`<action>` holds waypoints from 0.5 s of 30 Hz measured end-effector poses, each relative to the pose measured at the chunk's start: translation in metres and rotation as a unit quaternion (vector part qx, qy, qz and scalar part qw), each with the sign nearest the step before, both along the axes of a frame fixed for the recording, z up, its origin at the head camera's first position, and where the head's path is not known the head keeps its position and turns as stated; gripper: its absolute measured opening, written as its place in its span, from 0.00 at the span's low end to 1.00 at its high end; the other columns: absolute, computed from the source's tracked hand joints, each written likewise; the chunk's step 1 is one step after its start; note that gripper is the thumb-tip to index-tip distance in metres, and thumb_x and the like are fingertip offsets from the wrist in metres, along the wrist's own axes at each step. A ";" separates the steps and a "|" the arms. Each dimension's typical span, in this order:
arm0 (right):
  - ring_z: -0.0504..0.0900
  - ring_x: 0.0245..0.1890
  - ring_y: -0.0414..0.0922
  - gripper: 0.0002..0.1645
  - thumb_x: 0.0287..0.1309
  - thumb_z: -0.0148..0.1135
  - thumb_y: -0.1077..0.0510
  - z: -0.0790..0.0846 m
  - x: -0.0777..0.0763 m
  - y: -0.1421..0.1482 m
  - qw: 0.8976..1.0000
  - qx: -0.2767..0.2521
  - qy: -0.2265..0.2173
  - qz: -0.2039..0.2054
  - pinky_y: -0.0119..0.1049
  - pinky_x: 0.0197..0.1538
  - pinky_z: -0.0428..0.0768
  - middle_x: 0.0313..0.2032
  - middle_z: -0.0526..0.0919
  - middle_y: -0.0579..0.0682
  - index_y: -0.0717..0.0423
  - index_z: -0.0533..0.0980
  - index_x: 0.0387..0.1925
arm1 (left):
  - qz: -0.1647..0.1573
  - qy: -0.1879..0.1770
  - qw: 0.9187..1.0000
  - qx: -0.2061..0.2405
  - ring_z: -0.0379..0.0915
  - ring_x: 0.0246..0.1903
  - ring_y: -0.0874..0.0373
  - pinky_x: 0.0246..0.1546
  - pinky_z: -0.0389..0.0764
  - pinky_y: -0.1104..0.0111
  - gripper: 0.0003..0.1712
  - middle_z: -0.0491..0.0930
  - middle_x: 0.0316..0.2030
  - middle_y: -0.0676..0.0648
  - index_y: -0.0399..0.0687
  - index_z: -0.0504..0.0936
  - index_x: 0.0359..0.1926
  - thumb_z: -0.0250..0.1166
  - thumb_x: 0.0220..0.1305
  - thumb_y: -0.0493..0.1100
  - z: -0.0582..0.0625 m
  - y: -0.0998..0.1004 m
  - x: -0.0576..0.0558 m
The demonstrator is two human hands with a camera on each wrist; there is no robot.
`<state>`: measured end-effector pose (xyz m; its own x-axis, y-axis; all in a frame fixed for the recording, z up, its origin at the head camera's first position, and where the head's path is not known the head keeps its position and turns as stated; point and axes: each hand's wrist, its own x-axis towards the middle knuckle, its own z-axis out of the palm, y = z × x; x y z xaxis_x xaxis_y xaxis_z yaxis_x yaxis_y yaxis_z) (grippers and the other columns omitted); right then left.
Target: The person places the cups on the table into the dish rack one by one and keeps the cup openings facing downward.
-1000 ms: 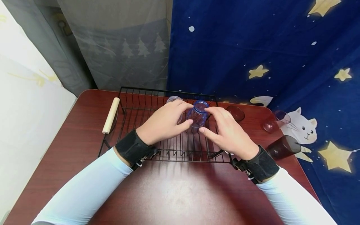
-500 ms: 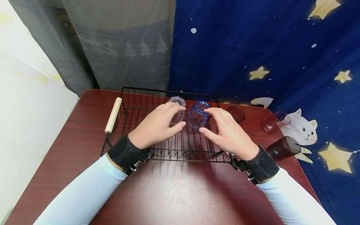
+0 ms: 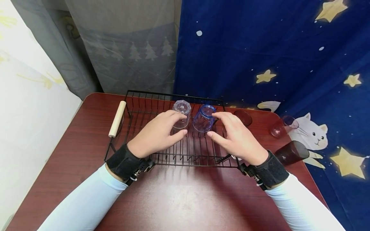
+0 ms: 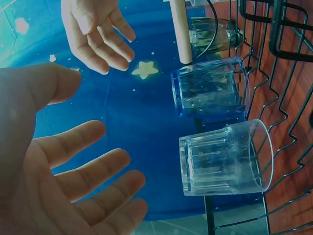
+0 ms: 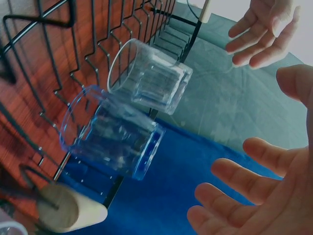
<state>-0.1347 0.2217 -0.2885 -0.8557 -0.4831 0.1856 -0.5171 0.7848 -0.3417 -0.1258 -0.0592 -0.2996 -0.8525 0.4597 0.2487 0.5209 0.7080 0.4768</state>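
In the head view the left hand [image 3: 157, 133] hides part of the clear glass [image 3: 182, 108] from eight o'clock; a whitish thing [image 3: 237, 158] beneath the right hand [image 3: 238, 138], at four o'clock, shows too little to tell; in the right wrist view, the left edge crops a pale thing [image 5: 11, 229] at eight o'clock.

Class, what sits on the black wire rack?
A clear glass and a blue glass, both upside down. In the head view, the left hand covers part of the clear glass and rack.

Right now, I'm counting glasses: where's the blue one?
In the head view, the blue glass stands upturned on the rack, right of the clear glass, beside the right hand.
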 end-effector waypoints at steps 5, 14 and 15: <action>0.68 0.66 0.57 0.37 0.67 0.61 0.40 -0.002 -0.002 0.014 1.000 0.003 0.006 -0.002 0.57 0.68 0.64 0.64 0.72 0.58 0.57 0.67 0.68 | 0.004 -0.011 1.000 0.004 0.70 0.63 0.52 0.62 0.73 0.56 0.29 0.75 0.62 0.47 0.49 0.75 0.65 0.59 0.70 0.58 -0.002 -0.002 0.002; 0.74 0.57 0.55 0.30 0.69 0.61 0.48 -0.010 -0.005 0.047 0.999 -0.014 0.026 -0.021 0.54 0.59 0.70 0.59 0.75 0.59 0.60 0.69 0.65 | 0.007 -0.023 1.000 0.007 0.71 0.62 0.53 0.60 0.74 0.56 0.28 0.75 0.61 0.47 0.49 0.75 0.65 0.59 0.71 0.58 -0.003 -0.003 0.003; 0.74 0.57 0.56 0.29 0.69 0.60 0.48 -0.012 -0.005 0.051 0.999 -0.014 0.027 -0.025 0.54 0.59 0.70 0.59 0.76 0.59 0.60 0.70 0.64 | 0.007 -0.023 1.000 0.006 0.71 0.61 0.53 0.60 0.74 0.56 0.28 0.75 0.61 0.47 0.49 0.75 0.65 0.59 0.71 0.58 -0.003 -0.003 0.003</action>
<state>-0.1400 0.2731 -0.3005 -0.8672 -0.4330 0.2459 -0.4953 0.8009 -0.3365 -0.1228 -0.0619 -0.3031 -0.8692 0.4452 0.2151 0.4888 0.7089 0.5084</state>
